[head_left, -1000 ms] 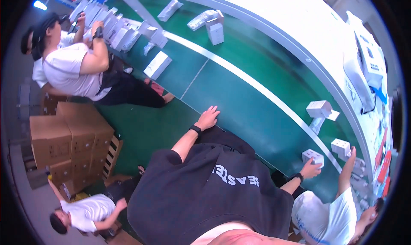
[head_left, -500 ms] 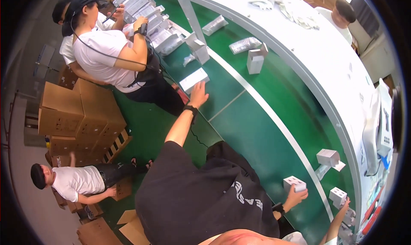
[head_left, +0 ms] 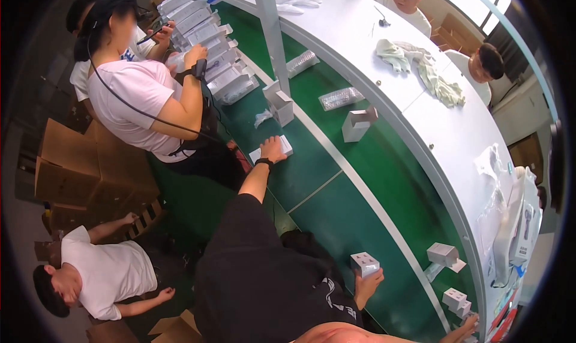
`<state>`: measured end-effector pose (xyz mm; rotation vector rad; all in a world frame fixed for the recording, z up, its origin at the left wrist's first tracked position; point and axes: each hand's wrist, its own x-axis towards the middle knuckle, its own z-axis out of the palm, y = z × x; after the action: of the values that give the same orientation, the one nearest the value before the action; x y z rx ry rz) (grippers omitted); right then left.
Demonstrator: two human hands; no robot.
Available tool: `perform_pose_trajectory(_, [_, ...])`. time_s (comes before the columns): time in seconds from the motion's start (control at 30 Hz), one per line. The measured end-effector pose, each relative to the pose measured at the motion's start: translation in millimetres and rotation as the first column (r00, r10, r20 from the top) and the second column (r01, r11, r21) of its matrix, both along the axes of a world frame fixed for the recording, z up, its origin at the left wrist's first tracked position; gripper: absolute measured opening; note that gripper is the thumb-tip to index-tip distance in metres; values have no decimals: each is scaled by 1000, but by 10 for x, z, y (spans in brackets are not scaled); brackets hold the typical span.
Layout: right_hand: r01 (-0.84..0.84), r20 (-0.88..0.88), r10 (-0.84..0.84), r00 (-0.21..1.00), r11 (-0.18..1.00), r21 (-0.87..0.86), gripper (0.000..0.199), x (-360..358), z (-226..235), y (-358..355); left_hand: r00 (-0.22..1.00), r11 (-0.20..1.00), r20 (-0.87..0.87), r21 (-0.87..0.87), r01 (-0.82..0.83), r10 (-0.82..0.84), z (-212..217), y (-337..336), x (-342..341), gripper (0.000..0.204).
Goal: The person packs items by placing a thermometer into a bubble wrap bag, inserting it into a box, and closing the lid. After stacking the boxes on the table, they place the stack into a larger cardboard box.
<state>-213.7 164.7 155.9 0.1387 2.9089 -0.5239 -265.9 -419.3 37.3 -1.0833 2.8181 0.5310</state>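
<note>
My left hand [head_left: 273, 150] lies over a flat white carton [head_left: 287, 146] on the dark green work surface, its fingers closed about the carton's edges. The palm hides most of that carton. At the lower right, my right hand [head_left: 368, 289] grips a small white box [head_left: 365, 261] with dark marks on its top. Its fingers wrap the near right side of the box. Beyond my left hand stands an open white carton [head_left: 279, 108], with a crumpled clear plastic bag [head_left: 262, 118] beside it.
A green conveyor belt [head_left: 396, 163] curves past under a white shelf [head_left: 414, 85]. It carries another open carton [head_left: 358, 125] and a bubble-wrapped pack [head_left: 341, 98]. A co-worker [head_left: 138, 97] stands at the left near rows of cartons [head_left: 204, 37]. Brown boxes [head_left: 90, 157] are stacked behind.
My left hand has come down onto the flat carton and closed on it. The right hand still holds its box, now nearer my body. The whole view has shifted.
</note>
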Motion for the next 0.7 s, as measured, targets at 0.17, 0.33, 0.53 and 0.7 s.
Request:
perform_pose_trajectory(0.17, [-87,-10,86,996,995,-48,87,-128,15,-13,965,979,-170,-12,202,-201,229,700,-19,69])
perform_pose_trajectory(0.33, [-243,-40,241,970,967,-75,85,-293,105,-333,818,912,-574,315,262,-37,891,1800,85,90])
perform_pose_trajectory(0.53, [-410,-75,403,912,902,-136,85,-430,98,-807,739,662,-596,420,621,-315,964,2931,302,85])
perform_pose_trajectory(0.7, [-491,-144,472,870,856,-161,81,-432,131,-587,579,529,-488,252,810,-653,1208,2912,44,82])
